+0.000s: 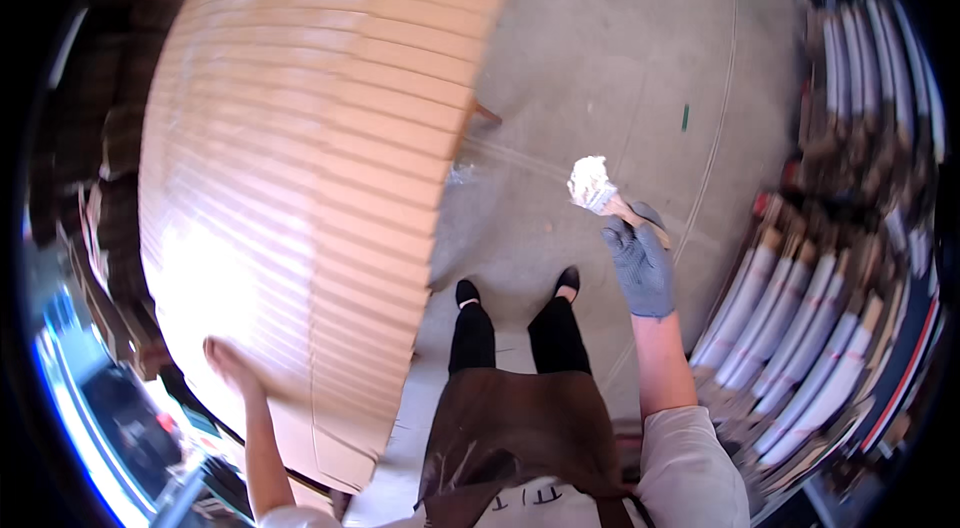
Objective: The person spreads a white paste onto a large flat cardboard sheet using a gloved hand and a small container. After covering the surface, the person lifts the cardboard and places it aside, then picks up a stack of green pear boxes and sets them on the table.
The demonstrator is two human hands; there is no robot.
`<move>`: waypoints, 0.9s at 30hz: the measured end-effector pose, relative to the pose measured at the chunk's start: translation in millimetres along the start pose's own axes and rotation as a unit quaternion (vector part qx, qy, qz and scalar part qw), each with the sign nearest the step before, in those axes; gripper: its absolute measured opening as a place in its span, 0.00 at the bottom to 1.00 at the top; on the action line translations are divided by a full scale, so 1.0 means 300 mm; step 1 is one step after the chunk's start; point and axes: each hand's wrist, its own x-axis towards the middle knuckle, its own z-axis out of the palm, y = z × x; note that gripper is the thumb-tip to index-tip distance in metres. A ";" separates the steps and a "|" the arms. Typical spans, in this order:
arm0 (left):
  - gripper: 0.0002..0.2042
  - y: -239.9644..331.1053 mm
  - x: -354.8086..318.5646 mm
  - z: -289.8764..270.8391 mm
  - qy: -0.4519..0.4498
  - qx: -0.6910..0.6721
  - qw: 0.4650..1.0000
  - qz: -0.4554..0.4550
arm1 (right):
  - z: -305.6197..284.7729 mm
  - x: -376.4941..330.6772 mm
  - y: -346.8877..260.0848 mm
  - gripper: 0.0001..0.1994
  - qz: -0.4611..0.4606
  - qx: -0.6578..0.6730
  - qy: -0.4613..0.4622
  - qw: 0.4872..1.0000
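My right hand (641,268), in a grey knit glove, is closed round the wooden handle of a paintbrush (622,208). A thick clump of white, paste-like stuff (590,182) covers the bristles, which point up and to the left. The brush is held out over the concrete floor, to the right of the cardboard. At the lower left my bare left hand (232,366) is over or on a large sheet of ridged brown cardboard (385,128). Motion blurs its fingers, and whether it touches the sheet cannot be told.
Bundles of stacked boards with pale sides (790,313) line the right. Past my feet stretches grey concrete floor (610,38), with a small green strip (685,117) lying on it. A reddish-brown leg (487,115) pokes out from under the cardboard's right edge. Dark stacks stand at the left.
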 end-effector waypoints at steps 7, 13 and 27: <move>0.18 0.276 -0.042 -0.057 -0.022 -0.024 0.998 -0.045 | 0.781 -0.122 -0.266 0.14 -0.142 -0.400 -0.142 0.894; 0.21 0.214 0.018 -0.142 -0.013 -0.008 0.996 -0.093 | 1.427 -0.122 0.338 0.15 -0.377 -0.573 -0.398 0.608; 0.22 0.277 -0.005 -0.116 -0.070 -0.018 0.992 -0.101 | 1.716 0.143 1.043 0.22 -0.409 -0.612 -0.558 0.383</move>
